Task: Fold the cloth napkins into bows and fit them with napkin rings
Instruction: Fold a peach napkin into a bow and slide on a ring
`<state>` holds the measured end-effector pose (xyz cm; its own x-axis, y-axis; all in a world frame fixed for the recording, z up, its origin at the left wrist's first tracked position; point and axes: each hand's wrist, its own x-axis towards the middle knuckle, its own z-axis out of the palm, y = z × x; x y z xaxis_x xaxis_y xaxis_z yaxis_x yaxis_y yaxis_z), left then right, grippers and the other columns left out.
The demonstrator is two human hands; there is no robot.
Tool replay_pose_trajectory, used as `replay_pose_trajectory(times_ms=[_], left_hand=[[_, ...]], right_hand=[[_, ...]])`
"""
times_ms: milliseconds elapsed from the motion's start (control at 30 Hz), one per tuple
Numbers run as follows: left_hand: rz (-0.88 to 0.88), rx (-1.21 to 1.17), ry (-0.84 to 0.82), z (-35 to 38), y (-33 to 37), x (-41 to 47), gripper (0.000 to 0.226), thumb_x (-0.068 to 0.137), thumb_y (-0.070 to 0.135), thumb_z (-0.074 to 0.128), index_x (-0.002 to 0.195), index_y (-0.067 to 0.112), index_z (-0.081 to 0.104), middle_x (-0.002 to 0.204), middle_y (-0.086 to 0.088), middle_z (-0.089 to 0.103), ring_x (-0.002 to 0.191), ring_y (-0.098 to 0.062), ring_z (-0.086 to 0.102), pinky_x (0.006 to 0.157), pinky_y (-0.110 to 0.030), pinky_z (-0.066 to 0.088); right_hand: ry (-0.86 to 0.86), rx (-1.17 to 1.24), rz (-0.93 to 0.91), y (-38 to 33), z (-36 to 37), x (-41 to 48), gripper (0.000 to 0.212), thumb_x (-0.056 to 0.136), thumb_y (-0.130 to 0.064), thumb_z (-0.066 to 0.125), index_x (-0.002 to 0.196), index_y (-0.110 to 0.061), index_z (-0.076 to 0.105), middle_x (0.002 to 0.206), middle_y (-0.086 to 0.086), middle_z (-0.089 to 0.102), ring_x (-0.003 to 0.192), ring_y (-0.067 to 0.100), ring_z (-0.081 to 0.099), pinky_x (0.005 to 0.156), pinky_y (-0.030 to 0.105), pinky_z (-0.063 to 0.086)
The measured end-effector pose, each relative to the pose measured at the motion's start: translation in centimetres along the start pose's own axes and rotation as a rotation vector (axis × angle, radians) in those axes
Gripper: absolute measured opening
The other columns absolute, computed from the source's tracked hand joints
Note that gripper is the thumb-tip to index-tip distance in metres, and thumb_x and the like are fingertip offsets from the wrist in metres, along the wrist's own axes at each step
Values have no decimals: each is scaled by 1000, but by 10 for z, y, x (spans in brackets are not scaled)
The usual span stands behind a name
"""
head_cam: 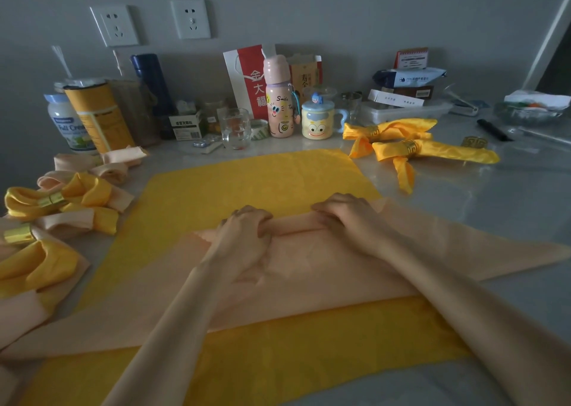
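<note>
Left hand (pixel 244 231) and right hand (pixel 349 217) grip the peach napkin (pixel 324 269); the pink bottle (pixel 279 106) reads "Smile".

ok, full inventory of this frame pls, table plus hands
peach napkin: 1, peach, centre, far edge rolled
yellow napkin: 1, yellow, flat beneath it
yellow bows: 2, yellow, gold-ringed, back right
loose ring: 1, gold, right of them
two-tone bows: at least 2, yellow-peach, left edge
peach rolls: about 2, peach, back left
bottle: 1, pink, back centre
lidded mug: 1, yellow, beside bottle
glass: 1, clear, left of bottle
flask: 1, dark blue, back left
canister: 1, yellow, back left
pen: 1, black, far right
packets: several, mixed, back right
wall sockets: 2, white, wall
left hand: 1, grips the roll
right hand: 1, grips the roll
</note>
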<state>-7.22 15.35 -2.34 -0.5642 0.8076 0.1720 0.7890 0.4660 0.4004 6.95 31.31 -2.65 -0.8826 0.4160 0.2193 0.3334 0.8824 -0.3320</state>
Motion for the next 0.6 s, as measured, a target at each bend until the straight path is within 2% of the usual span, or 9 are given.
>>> replay_pose_trajectory(times_ms=[133, 200, 367, 500, 600], left_hand=[[34, 66, 30, 0, 9, -1, 43, 86, 14, 52, 129, 19, 53, 125, -3, 52, 122, -23, 44, 97, -35, 34], [27, 72, 38, 1, 10, -1, 39, 87, 15, 52, 125, 19, 56, 123, -3, 52, 120, -23, 44, 94, -34, 34], [-14, 39, 49, -2, 7, -3, 28, 87, 19, 53, 114, 18, 61, 117, -3, 55, 114, -24, 48, 92, -36, 34], [4, -9, 64, -6, 15, -9, 27, 88, 29, 57, 113, 20, 62, 115, 0, 57, 113, -21, 49, 94, -38, 35], [72, 85, 101, -9, 21, -11, 24, 86, 20, 58, 110, 22, 62, 114, 1, 54, 113, -20, 45, 88, -33, 32]], right_hand=[[14, -17, 8, -1, -4, -4, 38, 92, -18, 50, 130, -21, 55, 126, 4, 53, 122, 24, 44, 99, 33, 32], [15, -35, 4, -1, -4, -7, 39, 90, -17, 52, 128, -22, 57, 125, 4, 54, 122, 24, 44, 99, 34, 32], [100, -59, 3, -8, -6, -6, 27, 88, -15, 54, 113, -17, 63, 111, 4, 57, 112, 24, 47, 92, 34, 30], [137, -134, -60, -8, -3, -8, 18, 79, -2, 57, 96, -9, 59, 98, 7, 57, 98, 27, 50, 80, 31, 29], [181, -182, -174, -10, -2, -10, 19, 63, 4, 59, 79, -6, 56, 83, 11, 53, 77, 33, 54, 67, 31, 36]])
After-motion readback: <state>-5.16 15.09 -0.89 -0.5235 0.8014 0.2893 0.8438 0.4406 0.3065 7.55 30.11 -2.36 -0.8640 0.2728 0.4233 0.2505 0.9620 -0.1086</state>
